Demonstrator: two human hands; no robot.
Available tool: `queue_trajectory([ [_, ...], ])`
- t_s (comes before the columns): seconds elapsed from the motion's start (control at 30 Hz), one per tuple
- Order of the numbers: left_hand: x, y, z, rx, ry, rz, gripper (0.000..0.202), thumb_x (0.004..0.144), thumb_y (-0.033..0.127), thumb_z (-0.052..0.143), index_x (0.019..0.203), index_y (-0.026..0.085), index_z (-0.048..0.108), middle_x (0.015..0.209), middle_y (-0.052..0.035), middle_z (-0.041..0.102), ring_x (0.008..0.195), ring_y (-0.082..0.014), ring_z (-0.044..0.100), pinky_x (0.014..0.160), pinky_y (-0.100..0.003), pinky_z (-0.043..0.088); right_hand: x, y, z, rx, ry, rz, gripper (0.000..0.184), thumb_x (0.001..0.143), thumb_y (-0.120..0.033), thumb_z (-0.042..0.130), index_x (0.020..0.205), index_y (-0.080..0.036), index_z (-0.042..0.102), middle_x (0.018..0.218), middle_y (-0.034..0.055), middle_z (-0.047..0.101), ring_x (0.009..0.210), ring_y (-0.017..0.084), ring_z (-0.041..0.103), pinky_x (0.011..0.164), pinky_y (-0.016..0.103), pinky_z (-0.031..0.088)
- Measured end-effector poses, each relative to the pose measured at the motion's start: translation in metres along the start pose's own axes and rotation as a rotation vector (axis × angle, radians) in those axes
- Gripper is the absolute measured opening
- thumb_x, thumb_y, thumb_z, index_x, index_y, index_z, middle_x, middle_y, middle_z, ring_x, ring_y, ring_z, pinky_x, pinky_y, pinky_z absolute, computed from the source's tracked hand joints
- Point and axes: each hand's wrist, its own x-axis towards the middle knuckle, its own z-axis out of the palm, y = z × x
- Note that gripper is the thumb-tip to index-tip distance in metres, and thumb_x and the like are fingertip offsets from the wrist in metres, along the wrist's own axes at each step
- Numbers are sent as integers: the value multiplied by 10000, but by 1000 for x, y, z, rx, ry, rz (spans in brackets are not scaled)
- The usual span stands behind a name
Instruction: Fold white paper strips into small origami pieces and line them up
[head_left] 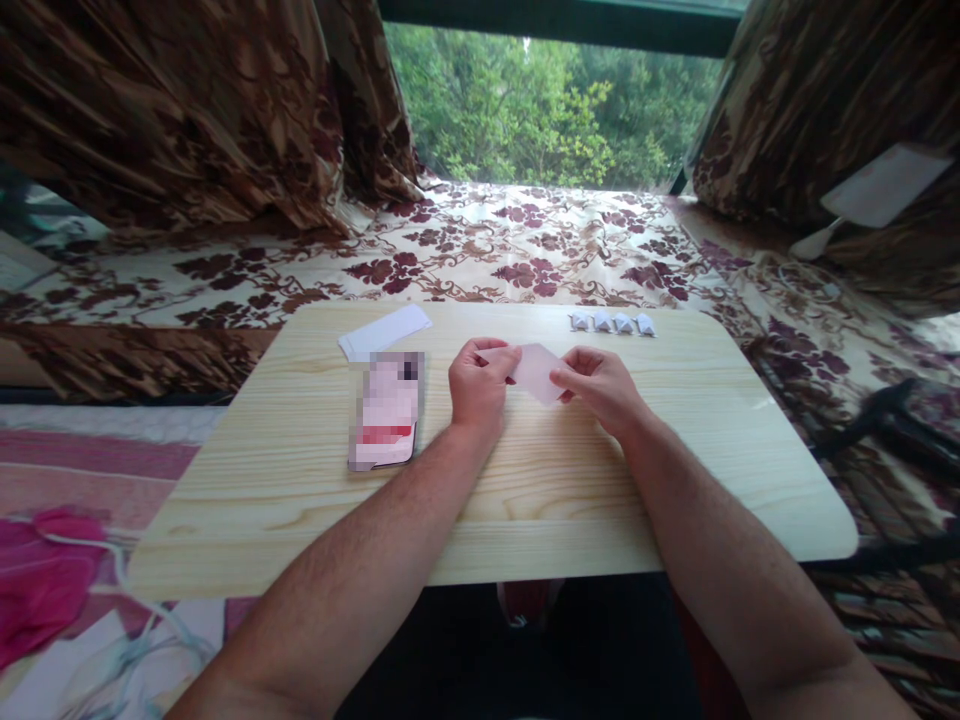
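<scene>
Both my hands hold one small pale sheet of paper (pixel 535 371) just above the light wooden table (pixel 525 500). My left hand (pixel 478 384) pinches its left corner with fingers curled. At the sheet's right edge my right hand (pixel 600 386) pinches it between thumb and fingers. The sheet looks folded or turned like a diamond.
A phone (pixel 384 410) lies on the table left of my hands, with a stack of white paper slips (pixel 384 332) behind it. Several small folded white paper pieces (pixel 612 322) sit in a row at the far right. Floral bedding and curtains surround the table, under a window.
</scene>
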Motion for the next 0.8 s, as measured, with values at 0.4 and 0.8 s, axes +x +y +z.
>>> queue_trajectory([
  [0.4, -7, -3, -2, 315, -317, -44, 274, 682, 407, 785, 726, 141, 737, 614, -2, 627, 546, -106, 511, 515, -232, 370, 6, 2, -3, 30, 320, -192, 237, 713, -364, 809, 780, -179, 677, 636, -20, 655, 506, 110, 564, 409, 215, 475],
  [0.8, -9, -1, 0, 242, -338, -87, 302, 729, 440, 739, 758, 147, 672, 636, -57, 689, 534, -186, 663, 429, -231, 439, 2, 10, 0, -77, 112, -303, 239, 802, -272, 699, 1011, -242, 811, 795, 17, 740, 612, 117, 561, 526, 255, 468],
])
